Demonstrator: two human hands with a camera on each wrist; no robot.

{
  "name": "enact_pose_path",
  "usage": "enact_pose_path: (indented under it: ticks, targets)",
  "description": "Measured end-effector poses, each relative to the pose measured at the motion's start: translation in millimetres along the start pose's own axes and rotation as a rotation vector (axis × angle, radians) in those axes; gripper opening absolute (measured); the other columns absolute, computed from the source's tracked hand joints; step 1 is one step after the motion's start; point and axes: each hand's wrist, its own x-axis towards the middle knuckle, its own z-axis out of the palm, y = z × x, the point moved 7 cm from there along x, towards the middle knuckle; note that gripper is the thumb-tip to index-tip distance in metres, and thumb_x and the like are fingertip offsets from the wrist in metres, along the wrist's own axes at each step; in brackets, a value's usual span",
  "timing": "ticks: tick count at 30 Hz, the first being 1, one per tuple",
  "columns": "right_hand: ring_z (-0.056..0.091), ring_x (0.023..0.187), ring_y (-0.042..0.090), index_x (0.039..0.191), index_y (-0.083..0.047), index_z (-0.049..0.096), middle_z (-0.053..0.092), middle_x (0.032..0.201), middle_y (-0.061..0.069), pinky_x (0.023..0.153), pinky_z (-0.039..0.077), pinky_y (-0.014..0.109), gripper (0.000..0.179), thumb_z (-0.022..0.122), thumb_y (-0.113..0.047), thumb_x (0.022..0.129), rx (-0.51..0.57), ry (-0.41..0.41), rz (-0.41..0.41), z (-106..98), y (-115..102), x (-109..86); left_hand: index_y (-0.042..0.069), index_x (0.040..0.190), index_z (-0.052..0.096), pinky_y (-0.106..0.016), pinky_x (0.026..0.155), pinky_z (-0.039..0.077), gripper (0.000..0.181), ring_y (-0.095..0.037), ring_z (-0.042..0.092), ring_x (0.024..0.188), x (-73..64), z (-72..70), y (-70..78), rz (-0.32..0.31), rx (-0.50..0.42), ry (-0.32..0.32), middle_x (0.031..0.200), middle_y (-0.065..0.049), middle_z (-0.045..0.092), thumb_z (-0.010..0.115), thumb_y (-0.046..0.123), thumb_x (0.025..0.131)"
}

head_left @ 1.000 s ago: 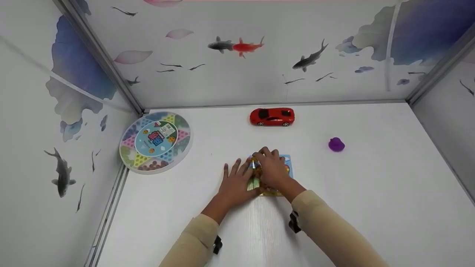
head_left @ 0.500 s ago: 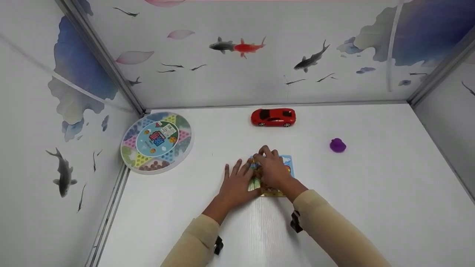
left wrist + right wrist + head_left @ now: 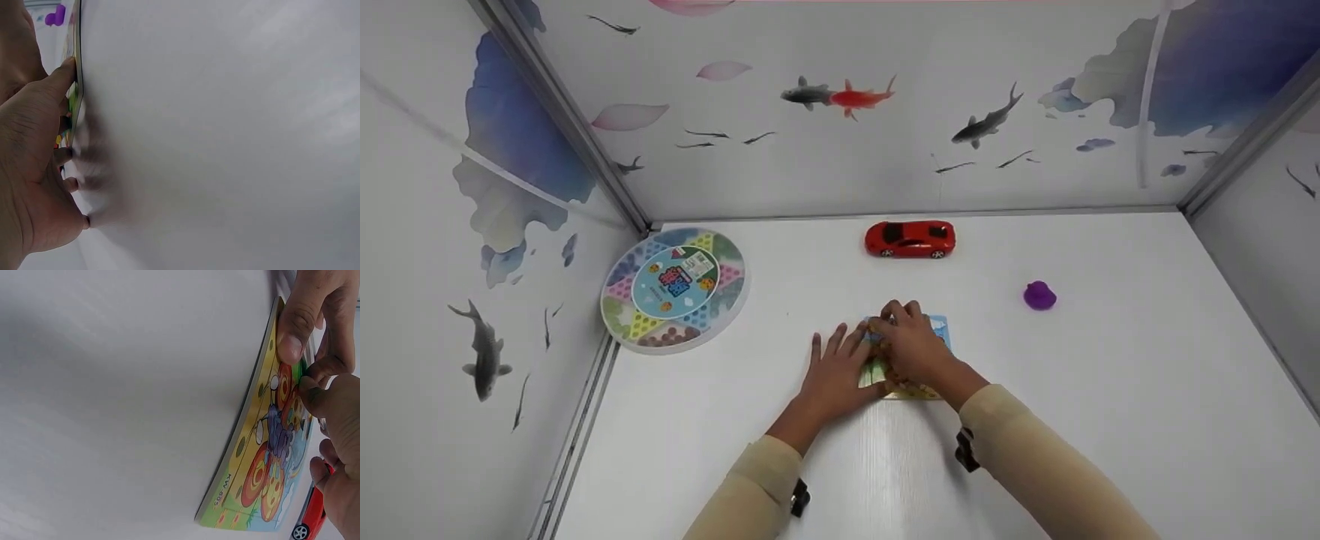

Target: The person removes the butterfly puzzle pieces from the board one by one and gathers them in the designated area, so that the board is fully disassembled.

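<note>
A thin picture puzzle board printed with a cartoon butterfly lies flat on the white table in front of me. My left hand has its fingers spread, the thumb pressing on the board's near edge and the fingertips along its left side. Over the board's middle, my right hand bends its fingers down. In the right wrist view its thumb and index finger pinch a puzzle piece at the board's surface, close to the left fingers. The hands mostly hide that piece.
Beyond the board stands a red toy car. A purple rubber duck sits to its right. At the back left lies a round Chinese checkers set against the side wall. Printed walls enclose the table at the back and sides.
My right hand has turned slightly, its wrist shifting a little to the right, while its fingertips stay over the board. The left hand and the board keep their places.
</note>
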Motion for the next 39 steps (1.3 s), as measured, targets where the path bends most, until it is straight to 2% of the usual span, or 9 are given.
enact_pose_path:
  ticks: [4,12,19,24,31,34,39]
  targets:
    - [0.051,0.138,0.039,0.158,-0.016,0.061,0.059,0.150,0.013,0.109,0.051,0.065,0.054,0.076,-0.021,0.106,-0.062,0.047,0.006,-8.1,11.5,-8.7,0.018,0.163,0.053,-0.076,0.134,0.016,0.084,-0.038,0.022,0.172,0.0,-0.7,0.2,-0.002,-0.022,0.006,0.183,-0.006,0.033,0.058,0.075,0.102]
    - [0.051,0.142,0.041,0.153,-0.019,0.064,0.061,0.153,0.012,0.112,0.047,0.070,0.049,0.076,-0.021,0.106,-0.021,0.097,0.069,-23.3,55.9,-37.4,0.017,0.155,0.058,-0.076,0.134,0.015,0.076,-0.040,0.023,0.172,-1.4,0.0,-0.3,-0.014,-0.068,0.012,0.183,-0.007,0.032,0.064,0.070,0.101]
    - [0.048,0.146,0.044,0.149,-0.018,0.067,0.060,0.155,0.013,0.115,0.043,0.077,0.047,0.080,-0.022,0.103,0.010,0.116,0.166,-36.5,102.2,-64.9,0.020,0.166,0.047,-0.076,0.135,0.013,0.087,-0.040,0.022,0.172,-4.4,0.2,-2.0,-0.021,-0.094,0.017,0.184,-0.007,0.031,0.061,0.074,0.099]
    - [0.050,0.143,0.045,0.143,-0.015,0.068,0.063,0.152,0.014,0.113,0.043,0.079,0.043,0.081,-0.021,0.102,0.025,0.134,0.203,-40.8,125.0,-80.1,0.020,0.170,0.042,-0.075,0.135,0.013,0.091,-0.040,0.021,0.172,-5.0,1.1,-3.2,-0.028,-0.084,0.012,0.184,-0.006,0.030,0.061,0.075,0.100]
    - [0.055,0.141,0.045,0.141,-0.009,0.071,0.065,0.152,0.016,0.109,0.048,0.074,0.039,0.079,-0.019,0.104,0.018,0.136,0.199,-39.3,138.9,-90.8,0.020,0.171,0.043,-0.075,0.136,0.012,0.091,-0.039,0.021,0.172,-2.8,1.6,-2.5,-0.030,-0.067,0.005,0.184,-0.006,0.030,0.060,0.074,0.100]
    - [0.055,0.141,0.044,0.141,-0.008,0.071,0.064,0.153,0.016,0.109,0.048,0.072,0.038,0.077,-0.018,0.105,0.031,0.134,0.192,-39.8,139.8,-92.5,0.020,0.170,0.044,-0.075,0.135,0.013,0.090,-0.039,0.022,0.172,-1.4,1.0,-1.4,-0.028,-0.059,0.009,0.184,-0.006,0.031,0.061,0.073,0.100]
    - [0.060,0.137,0.043,0.136,-0.006,0.073,0.067,0.148,0.015,0.106,0.050,0.075,0.035,0.079,-0.013,0.103,0.022,0.176,0.153,-43.6,137.9,-95.3,0.020,0.170,0.043,-0.074,0.136,0.013,0.092,-0.038,0.021,0.172,-0.3,-2.2,1.5,-0.028,-0.055,-0.002,0.184,-0.006,0.030,0.059,0.076,0.099]
